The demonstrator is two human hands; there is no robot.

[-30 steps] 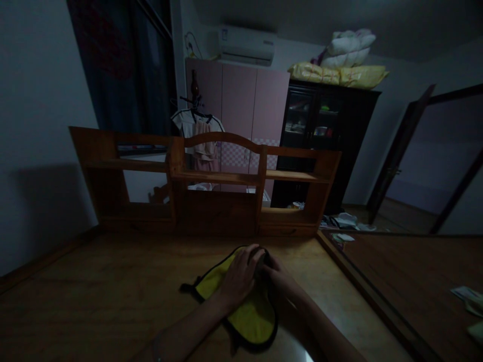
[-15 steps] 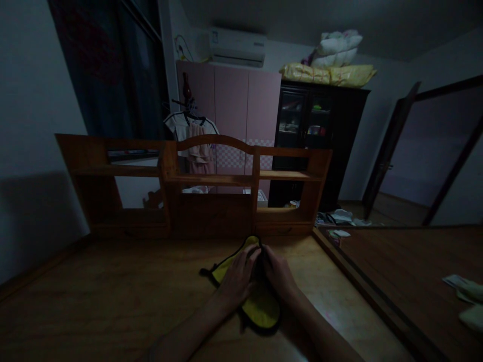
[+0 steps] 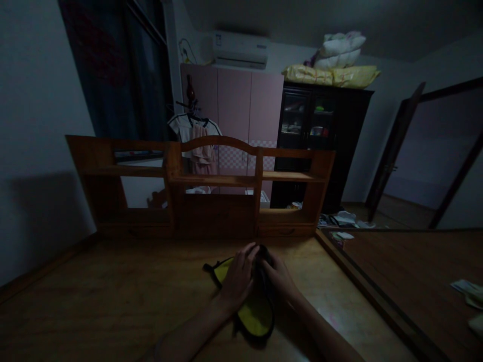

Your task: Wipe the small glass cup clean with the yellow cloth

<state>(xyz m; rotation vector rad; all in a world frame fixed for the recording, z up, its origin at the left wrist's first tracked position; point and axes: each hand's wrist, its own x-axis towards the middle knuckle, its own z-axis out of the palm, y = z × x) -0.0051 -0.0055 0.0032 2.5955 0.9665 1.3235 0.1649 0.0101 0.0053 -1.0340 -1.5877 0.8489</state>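
A yellow cloth with a dark border lies on the wooden desk top, partly folded. My left hand rests flat on its upper part with the fingers stretched out. My right hand lies beside it on the cloth's right edge, its fingers curled onto the dark far end of the cloth. Both hands meet at the cloth's far tip, close to the base of the desk's shelf unit. The room is dim, so the right hand's fingertips are hard to see.
The wooden shelf unit stands along the desk's back edge. A dark raised rim borders the desk on the right, with floor and scattered papers beyond. Behind stand a pink wardrobe, a dark cabinet and hanging clothes.
Both hands slid with the cloth away from me toward the shelf unit, then slightly back. The cloth now looks narrower, more of it folded under the hands.
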